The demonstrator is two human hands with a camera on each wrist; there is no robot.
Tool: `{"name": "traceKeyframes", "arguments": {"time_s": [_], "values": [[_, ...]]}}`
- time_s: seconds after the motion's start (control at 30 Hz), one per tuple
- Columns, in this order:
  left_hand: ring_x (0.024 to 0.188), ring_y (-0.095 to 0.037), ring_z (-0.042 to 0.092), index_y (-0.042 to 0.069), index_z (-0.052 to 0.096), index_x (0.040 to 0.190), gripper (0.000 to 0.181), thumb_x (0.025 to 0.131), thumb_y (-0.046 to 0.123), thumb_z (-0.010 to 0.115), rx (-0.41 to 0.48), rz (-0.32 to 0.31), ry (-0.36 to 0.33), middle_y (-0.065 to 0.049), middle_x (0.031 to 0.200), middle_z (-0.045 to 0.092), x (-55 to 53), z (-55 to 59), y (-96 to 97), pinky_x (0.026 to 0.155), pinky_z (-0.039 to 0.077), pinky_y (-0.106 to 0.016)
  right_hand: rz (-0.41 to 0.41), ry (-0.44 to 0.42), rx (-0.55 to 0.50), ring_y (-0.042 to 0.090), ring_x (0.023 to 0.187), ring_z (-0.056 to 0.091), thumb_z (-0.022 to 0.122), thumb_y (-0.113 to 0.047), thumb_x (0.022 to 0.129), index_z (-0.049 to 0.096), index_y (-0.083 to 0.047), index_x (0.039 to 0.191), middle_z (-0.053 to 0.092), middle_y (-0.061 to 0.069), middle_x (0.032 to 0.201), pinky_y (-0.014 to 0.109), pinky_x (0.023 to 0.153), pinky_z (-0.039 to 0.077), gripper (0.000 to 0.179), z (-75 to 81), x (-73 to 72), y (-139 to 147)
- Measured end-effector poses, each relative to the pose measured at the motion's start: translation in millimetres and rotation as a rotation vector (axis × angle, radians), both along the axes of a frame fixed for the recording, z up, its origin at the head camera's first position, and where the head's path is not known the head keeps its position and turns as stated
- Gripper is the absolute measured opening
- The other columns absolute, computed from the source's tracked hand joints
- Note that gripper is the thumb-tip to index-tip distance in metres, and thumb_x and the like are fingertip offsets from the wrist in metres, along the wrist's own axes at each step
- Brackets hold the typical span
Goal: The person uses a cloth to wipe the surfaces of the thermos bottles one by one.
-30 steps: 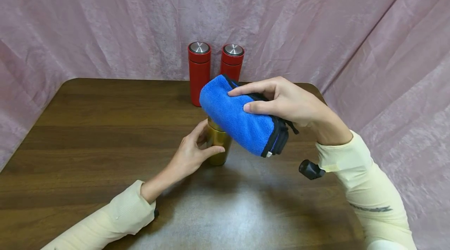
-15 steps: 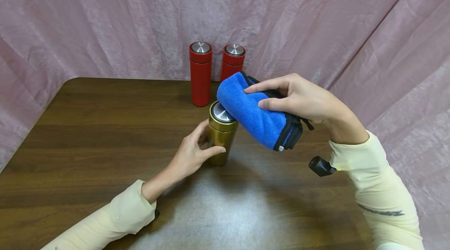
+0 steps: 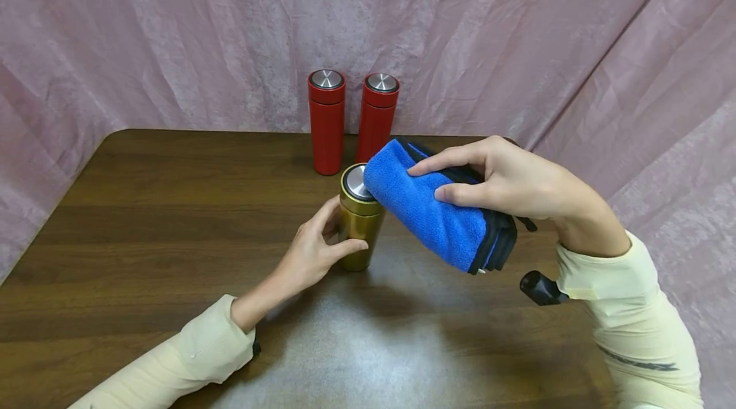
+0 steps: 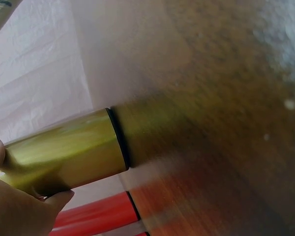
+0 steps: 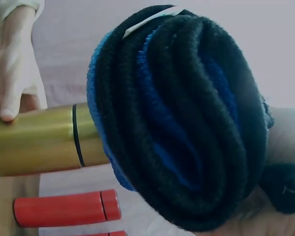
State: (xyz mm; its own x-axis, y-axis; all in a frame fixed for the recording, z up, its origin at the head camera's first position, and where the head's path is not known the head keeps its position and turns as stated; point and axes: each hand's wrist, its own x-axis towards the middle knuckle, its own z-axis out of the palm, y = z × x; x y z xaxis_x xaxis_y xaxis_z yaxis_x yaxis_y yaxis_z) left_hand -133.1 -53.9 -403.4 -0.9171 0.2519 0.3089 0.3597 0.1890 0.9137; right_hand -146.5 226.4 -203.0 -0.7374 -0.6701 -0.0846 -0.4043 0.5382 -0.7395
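Observation:
My left hand grips a gold thermos bottle around its body, thumb across the front; the bottle stands upright on the table. In the left wrist view the black base ring of the gold thermos shows at the tabletop. My right hand holds a folded blue towel with black edging, thumb and fingers pinching its upper side. The towel's left end overlaps the right part of the bottle's silver lid. From the right wrist view, the rolled black and blue layers of the towel hide the lid.
Two red thermos bottles with silver lids, a left one and a right one, stand near the back edge of the wooden table. A pink curtain hangs behind. A black wrist camera juts from the right sleeve.
My right hand has moved the towel to the right, then slightly down, uncovering much of the gold bottle's lid. My left hand keeps its grip in the same place.

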Motion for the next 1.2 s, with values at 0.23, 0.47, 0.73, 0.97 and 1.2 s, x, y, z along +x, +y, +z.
{"name": "traceKeyframes", "arguments": {"time_s": [0.23,0.47,0.73,0.97,1.2], "values": [[0.12,-0.028,0.064,0.009,0.047,0.151,0.079,0.083,0.004,0.087,-0.001,-0.01,0.004,-0.015,0.13,0.067,-0.6,-1.2,-1.6,0.105,0.052,-0.044,0.02,-0.007,0.01,0.027,0.091,0.071,0.07,-0.022,0.1,0.071,-0.024,0.134,0.066,0.013,0.127,0.038,0.073,0.063,0.034,3.3,3.2,-12],[0.121,-0.029,0.063,0.01,0.046,0.152,0.078,0.085,0.004,0.085,-0.001,-0.024,0.008,-0.015,0.131,0.066,-0.3,-1.8,-1.5,0.105,0.051,-0.047,0.046,0.076,0.05,0.023,0.085,0.071,0.069,-0.023,0.099,0.072,-0.024,0.133,0.068,0.01,0.125,0.037,0.073,0.063,0.034,4.4,-5.6,-26],[0.123,-0.028,0.063,0.011,0.047,0.152,0.079,0.084,0.002,0.086,0.013,-0.025,-0.011,-0.015,0.132,0.065,-0.9,-0.7,-0.7,0.107,0.05,-0.046,0.04,0.074,0.045,0.026,0.088,0.072,0.066,-0.019,0.1,0.071,-0.02,0.134,0.068,0.012,0.126,0.037,0.074,0.063,0.034,6.3,-16.9,-34],[0.126,-0.029,0.061,0.007,0.046,0.151,0.079,0.082,0.001,0.086,0.024,-0.03,-0.012,-0.017,0.136,0.063,-1.4,0.0,-0.4,0.108,0.049,-0.044,-0.042,0.05,0.05,0.028,0.085,0.072,0.067,-0.02,0.1,0.072,-0.022,0.134,0.066,0.014,0.127,0.038,0.071,0.063,0.034,6.4,-27.5,-35],[0.127,-0.029,0.06,0.008,0.046,0.151,0.081,0.082,0.002,0.087,0.005,-0.018,-0.009,-0.017,0.137,0.063,-1.2,-0.3,-1.1,0.109,0.048,-0.044,-0.103,0.032,0.054,0.028,0.089,0.072,0.068,-0.021,0.1,0.071,-0.022,0.135,0.065,0.013,0.13,0.036,0.074,0.063,0.035,5.9,-30.4,-25]]}}
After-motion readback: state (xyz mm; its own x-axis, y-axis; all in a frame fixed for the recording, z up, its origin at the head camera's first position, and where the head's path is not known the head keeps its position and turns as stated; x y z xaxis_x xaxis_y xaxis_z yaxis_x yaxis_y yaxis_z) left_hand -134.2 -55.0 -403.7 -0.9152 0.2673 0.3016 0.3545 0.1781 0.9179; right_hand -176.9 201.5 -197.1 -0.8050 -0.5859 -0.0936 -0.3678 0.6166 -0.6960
